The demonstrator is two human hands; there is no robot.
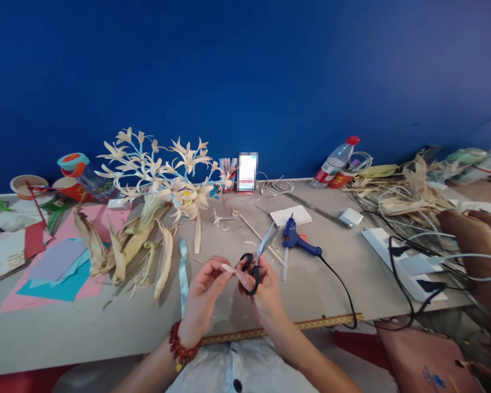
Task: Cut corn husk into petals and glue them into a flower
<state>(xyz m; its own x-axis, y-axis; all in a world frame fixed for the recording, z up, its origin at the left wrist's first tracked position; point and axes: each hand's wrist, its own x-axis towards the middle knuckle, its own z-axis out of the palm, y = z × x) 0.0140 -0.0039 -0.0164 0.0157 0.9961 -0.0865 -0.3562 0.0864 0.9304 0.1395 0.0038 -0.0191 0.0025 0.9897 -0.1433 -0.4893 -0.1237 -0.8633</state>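
Observation:
Near the table's front edge, my left hand (207, 289) pinches a small pale husk piece (228, 268) between thumb and fingers. Close on its right, my right hand (262, 284) holds black-handled scissors (264, 243), their blades pointing up and away; its thumb and fingertips are near the husk piece's right end. Beyond my hands, a thin wooden stick (265, 243) lies on the table. A blue glue gun (300, 240) rests to the right of the scissors. Behind my left hand are corn husks (137, 240) and a pale blue ribbon (183, 275).
Husk flowers on blue stems (188, 188) stand at the back left, near a phone (247, 173). Coloured paper (61, 273) lies left. A bottle (333, 164), a power strip (401, 265) with cables and another person's hands (470, 234) are at right. A blue wall (245, 71) rises behind.

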